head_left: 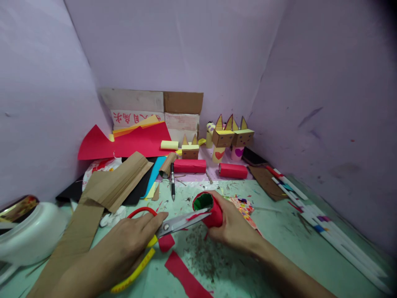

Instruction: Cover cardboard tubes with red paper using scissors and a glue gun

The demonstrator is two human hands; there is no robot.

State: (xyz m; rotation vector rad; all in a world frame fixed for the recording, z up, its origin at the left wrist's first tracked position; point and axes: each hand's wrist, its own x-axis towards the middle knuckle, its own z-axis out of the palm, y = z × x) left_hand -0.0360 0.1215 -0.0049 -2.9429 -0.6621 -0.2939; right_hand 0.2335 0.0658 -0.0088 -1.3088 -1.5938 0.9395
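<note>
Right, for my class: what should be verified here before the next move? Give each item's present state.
1. Left hand holding the scissors: ok.
2. Right hand gripping the red-wrapped tube: ok.
3. Blades touching that tube: cannot tell; they overlap in this single view.
4. Right fingers clear of the blades: cannot tell; some are hidden.
5. Table free of offcuts: not ok; a red strip lies near the scissors.
6. Pen apart from the scissors: ok, lying farther back.

The scissor blades (182,222) look like smooth, shiny metal; their handles (137,272), plastic; the held red tube (217,214), matt paper.
</note>
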